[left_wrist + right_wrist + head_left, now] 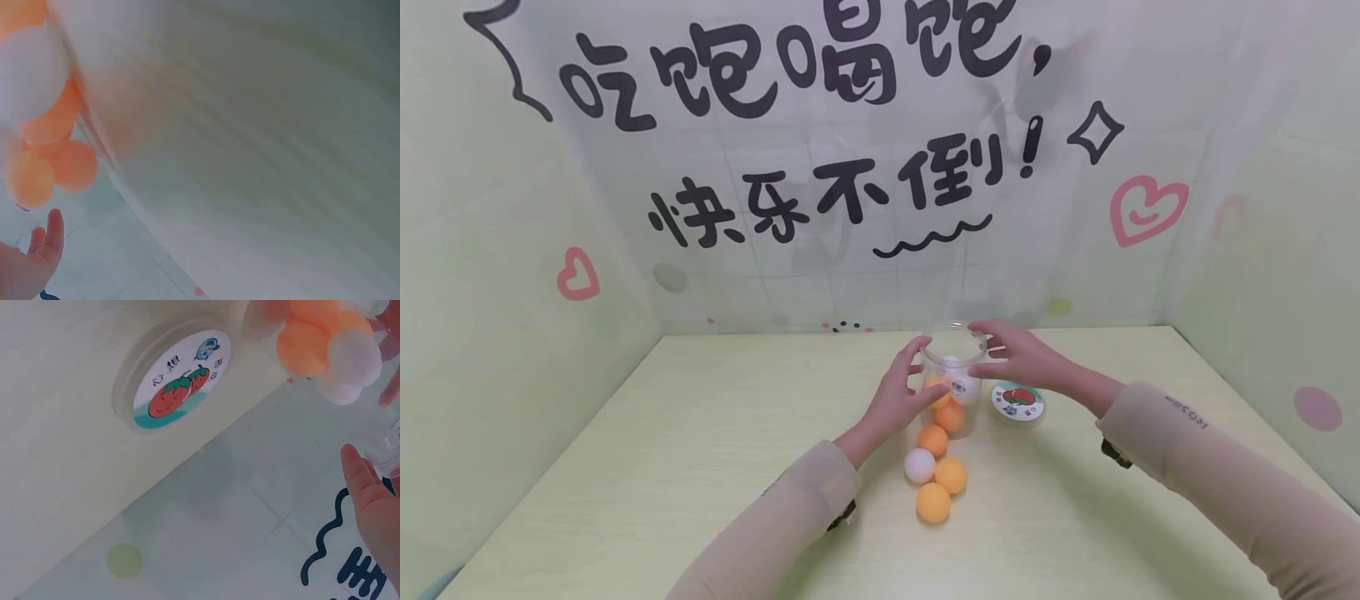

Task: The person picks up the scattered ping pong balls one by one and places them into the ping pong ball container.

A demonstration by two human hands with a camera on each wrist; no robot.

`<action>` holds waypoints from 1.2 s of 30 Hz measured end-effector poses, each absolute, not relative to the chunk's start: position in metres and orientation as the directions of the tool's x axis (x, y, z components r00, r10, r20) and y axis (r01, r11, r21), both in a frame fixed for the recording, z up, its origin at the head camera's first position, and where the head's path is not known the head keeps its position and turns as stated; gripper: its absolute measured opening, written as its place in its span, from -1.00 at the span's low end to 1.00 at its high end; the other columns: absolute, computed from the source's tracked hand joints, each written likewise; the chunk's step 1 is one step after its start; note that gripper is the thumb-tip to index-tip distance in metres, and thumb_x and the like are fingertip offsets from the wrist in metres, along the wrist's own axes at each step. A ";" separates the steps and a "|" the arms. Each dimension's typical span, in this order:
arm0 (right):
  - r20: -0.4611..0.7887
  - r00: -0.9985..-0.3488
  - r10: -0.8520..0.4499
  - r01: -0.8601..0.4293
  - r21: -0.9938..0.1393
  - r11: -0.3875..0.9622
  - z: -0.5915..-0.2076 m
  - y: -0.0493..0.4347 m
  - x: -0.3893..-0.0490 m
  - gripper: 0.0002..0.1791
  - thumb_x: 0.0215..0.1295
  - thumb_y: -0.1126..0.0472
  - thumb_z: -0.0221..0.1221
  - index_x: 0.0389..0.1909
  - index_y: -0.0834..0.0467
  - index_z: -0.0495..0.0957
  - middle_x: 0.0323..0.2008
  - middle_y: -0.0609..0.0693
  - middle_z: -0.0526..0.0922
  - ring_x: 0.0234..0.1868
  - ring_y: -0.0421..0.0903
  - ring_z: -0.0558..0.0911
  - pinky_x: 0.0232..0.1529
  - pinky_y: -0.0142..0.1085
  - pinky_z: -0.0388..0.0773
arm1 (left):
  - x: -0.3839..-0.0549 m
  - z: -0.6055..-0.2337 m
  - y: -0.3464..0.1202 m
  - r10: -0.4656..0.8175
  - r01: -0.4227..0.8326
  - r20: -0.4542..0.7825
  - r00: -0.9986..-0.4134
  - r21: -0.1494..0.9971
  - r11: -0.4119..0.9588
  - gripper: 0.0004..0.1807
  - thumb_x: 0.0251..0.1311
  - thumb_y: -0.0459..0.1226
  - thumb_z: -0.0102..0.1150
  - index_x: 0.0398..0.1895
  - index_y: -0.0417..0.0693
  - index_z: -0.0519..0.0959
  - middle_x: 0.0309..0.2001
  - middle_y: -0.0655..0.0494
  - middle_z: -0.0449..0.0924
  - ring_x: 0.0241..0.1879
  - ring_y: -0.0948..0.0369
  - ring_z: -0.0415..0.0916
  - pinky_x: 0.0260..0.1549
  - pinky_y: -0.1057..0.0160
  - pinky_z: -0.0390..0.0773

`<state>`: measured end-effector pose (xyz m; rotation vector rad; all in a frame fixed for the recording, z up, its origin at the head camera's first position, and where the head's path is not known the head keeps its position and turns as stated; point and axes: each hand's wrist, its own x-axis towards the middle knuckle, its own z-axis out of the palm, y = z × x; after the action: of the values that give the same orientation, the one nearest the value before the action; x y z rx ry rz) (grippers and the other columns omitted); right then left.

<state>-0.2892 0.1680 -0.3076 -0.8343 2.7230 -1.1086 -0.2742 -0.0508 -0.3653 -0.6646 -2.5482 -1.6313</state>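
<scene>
A clear round jar (972, 417) stands upright on the table with orange and white ping-pong balls inside. My left hand (897, 392) holds its left side, fingertips at the rim and thumb across the front. From the right, my right hand (1018, 354) curves round the upper rim, with the thumb in front and fingers toward the back. In the left wrist view the left hand (31, 265) shows below the balls. The right wrist view shows the right hand (378, 515) beside the jar's transparent rim (390, 459). Several loose balls, including a white ball (920, 466), lie in front.
A round lid (1017, 402) with a strawberry picture lies on the table just right of the jar. The pale wooden table (715, 467) meets printed fabric walls (820, 283) at the back and both sides.
</scene>
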 end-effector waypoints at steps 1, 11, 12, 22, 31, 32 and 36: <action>0.129 -0.849 -0.513 -0.448 -0.692 0.567 -0.312 0.169 -0.290 -0.21 0.13 0.08 0.25 0.28 0.32 0.13 0.21 0.30 0.29 0.13 0.22 0.41 0.11 0.00 0.38 | -0.278 -0.370 -0.051 0.328 0.380 0.267 -0.906 0.854 0.355 -0.23 0.10 -0.15 0.24 0.35 0.19 0.08 0.38 0.07 0.04 0.18 -0.06 0.31 -0.06 -0.05 0.45; 0.213 -0.834 -0.509 -0.402 -0.867 0.296 -0.350 0.165 -0.297 -0.17 0.21 0.17 0.18 0.35 0.16 -0.13 0.33 0.31 0.07 0.29 0.31 0.16 0.18 0.17 0.18 | -0.278 -0.371 -0.051 0.330 0.391 0.276 -0.903 0.846 0.362 -0.22 0.10 -0.16 0.24 0.35 0.14 0.08 0.38 0.08 0.05 0.17 -0.04 0.32 -0.08 -0.01 0.47; 0.232 -0.829 -0.509 -0.406 -0.876 0.262 -0.353 0.164 -0.298 -0.17 0.21 0.18 0.18 0.34 0.16 -0.14 0.34 0.31 0.04 0.30 0.33 0.13 0.17 0.20 0.18 | -0.278 -0.371 -0.051 0.330 0.393 0.278 -0.902 0.845 0.362 -0.23 0.10 -0.16 0.24 0.35 0.14 0.08 0.38 0.08 0.05 0.17 -0.05 0.32 -0.08 0.00 0.47; 0.400 -0.773 -0.492 -0.454 -0.891 -0.012 -0.373 0.151 -0.301 -0.18 0.16 0.33 0.18 0.25 0.17 -0.21 0.35 0.29 -0.08 0.30 0.41 0.01 0.11 0.20 0.25 | -0.278 -0.371 -0.050 0.326 0.399 0.289 -0.900 0.848 0.350 -0.24 0.10 -0.16 0.24 0.35 0.19 0.08 0.38 0.05 0.05 0.17 -0.09 0.31 -0.09 -0.05 0.47; 0.434 -0.774 -0.461 -0.481 -0.877 -0.018 -0.376 0.150 -0.303 -0.24 0.14 0.42 0.15 0.21 0.16 -0.14 0.33 0.29 0.01 0.26 0.40 0.12 0.01 -0.35 0.43 | -0.276 -0.369 -0.052 0.321 0.397 0.284 -0.903 0.837 0.377 -0.23 0.09 -0.15 0.24 0.35 0.19 0.08 0.38 0.05 0.06 0.15 -0.07 0.35 -0.10 0.00 0.49; 0.435 -0.775 -0.459 -0.481 -0.876 -0.019 -0.376 0.150 -0.303 -0.24 0.13 0.43 0.14 0.21 0.16 -0.14 0.33 0.29 0.02 0.26 0.41 0.12 0.00 -0.37 0.44 | -0.276 -0.368 -0.052 0.324 0.398 0.282 -0.903 0.834 0.382 -0.22 0.09 -0.15 0.24 0.35 0.19 0.07 0.38 0.05 0.06 0.15 -0.06 0.35 -0.10 0.00 0.49; 0.448 -0.773 -0.450 -0.493 -0.870 -0.018 -0.377 0.150 -0.303 -0.24 0.12 0.45 0.14 0.21 0.17 -0.13 0.32 0.31 0.04 0.25 0.38 0.16 0.00 -0.37 0.44 | -0.274 -0.364 -0.053 0.336 0.380 0.253 -0.907 0.836 0.395 -0.18 0.10 -0.16 0.23 0.39 0.24 0.03 0.38 0.05 0.05 0.15 -0.05 0.35 -0.06 -0.04 0.47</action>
<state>-0.3027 0.1503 -0.3772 -1.0690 2.2250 -1.9984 -0.2736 -0.0535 -0.3635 -0.6647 -2.5879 -1.5695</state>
